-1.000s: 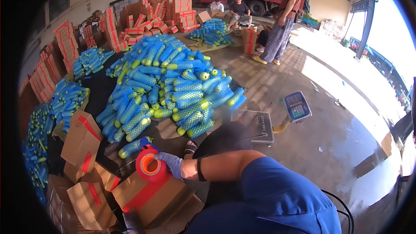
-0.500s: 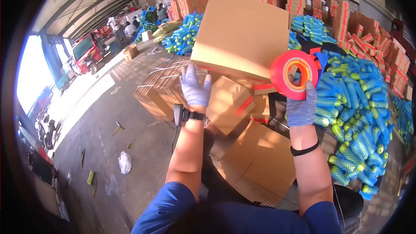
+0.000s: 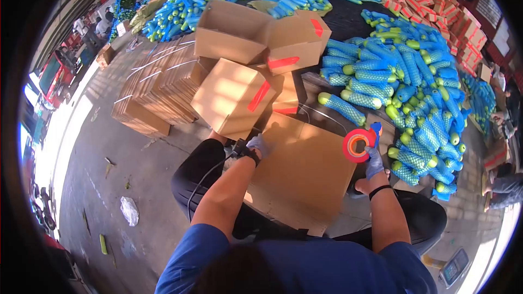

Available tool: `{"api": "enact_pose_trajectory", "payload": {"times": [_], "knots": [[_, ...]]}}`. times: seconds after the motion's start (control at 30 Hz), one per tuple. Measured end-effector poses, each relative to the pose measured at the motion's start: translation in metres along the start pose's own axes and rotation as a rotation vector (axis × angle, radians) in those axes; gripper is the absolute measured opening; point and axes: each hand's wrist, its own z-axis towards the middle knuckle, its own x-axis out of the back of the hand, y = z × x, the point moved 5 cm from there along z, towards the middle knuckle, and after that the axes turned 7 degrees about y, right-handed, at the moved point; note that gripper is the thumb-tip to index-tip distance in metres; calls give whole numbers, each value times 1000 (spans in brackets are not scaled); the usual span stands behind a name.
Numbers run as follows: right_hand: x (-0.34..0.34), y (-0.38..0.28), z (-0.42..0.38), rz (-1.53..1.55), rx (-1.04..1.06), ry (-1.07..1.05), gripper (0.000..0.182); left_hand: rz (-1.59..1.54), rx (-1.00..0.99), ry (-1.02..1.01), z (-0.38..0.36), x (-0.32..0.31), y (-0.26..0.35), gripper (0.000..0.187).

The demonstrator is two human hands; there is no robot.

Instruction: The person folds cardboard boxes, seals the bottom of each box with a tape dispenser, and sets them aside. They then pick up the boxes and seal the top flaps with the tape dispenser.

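Note:
My right hand [image 3: 374,163], in a pale glove, grips a tape dispenser with a roll of red tape [image 3: 356,146] on it and a blue part at its top. Between my legs lies a flattened cardboard box [image 3: 305,171]. At its upper left edge is my left hand [image 3: 258,145], also gloved, its fingers blurred; I cannot tell how they are bent. Just beyond that hand stands a closed cardboard box [image 3: 233,98] with a strip of red tape. Behind it are an open-topped box [image 3: 231,35] and another red-taped box [image 3: 297,41].
Bundled flat cartons [image 3: 158,87] lie on the left. A large heap of green vegetables in blue netting [image 3: 414,92] spreads to the right, with another heap [image 3: 190,5] behind. A crumpled plastic bag [image 3: 129,210] is on the floor. Taped boxes [image 3: 430,8] are piled at the back right.
The view has tipped downward. My left hand has dropped from beside the large raised box to the flattened one; the large box now sits on the far side. My right hand has lowered, still holding the tape dispenser.

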Motion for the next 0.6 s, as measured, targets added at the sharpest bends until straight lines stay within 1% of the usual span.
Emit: {"api": "enact_pose_trajectory", "payload": {"times": [0.03,0.07,0.1,0.17,0.2,0.23,0.27,0.33,0.4,0.43,0.47,0.5,0.53,0.57,0.6], "knots": [[25,-2,-1,-210,3,137,45,-61,16,-98,0,-8,11,53],[37,-6,-13,-344,35,281,49,-72,6,-140,5,-22,14,56],[47,-10,-29,-476,47,428,54,-53,-8,-120,10,-35,14,59],[53,-4,-48,-458,102,542,64,80,-46,1,17,-55,7,67],[70,15,-33,-418,108,540,66,294,-101,141,6,-49,15,68],[87,34,-17,-377,114,538,68,191,-35,159,5,-68,-5,72],[103,61,9,-195,52,470,63,85,36,175,7,-88,-25,75],[120,93,40,168,-57,323,52,113,166,196,-6,-56,-10,52],[112,89,24,157,-208,425,54,-131,378,31,19,-63,-41,43],[105,90,23,247,-224,380,61,-260,319,-7,23,-65,-48,36],[98,90,22,336,-236,330,68,-362,308,-3,23,-69,-57,29],[102,96,29,285,-247,308,67,-465,297,-1,23,-73,-66,22],[110,102,37,235,-257,286,67,-541,335,42,27,-88,-81,16],[109,107,34,223,-487,198,65,-949,407,-45,45,-122,-111,14],[109,107,30,210,-706,102,64,-859,384,-24,44,-111,-102,14]]}}
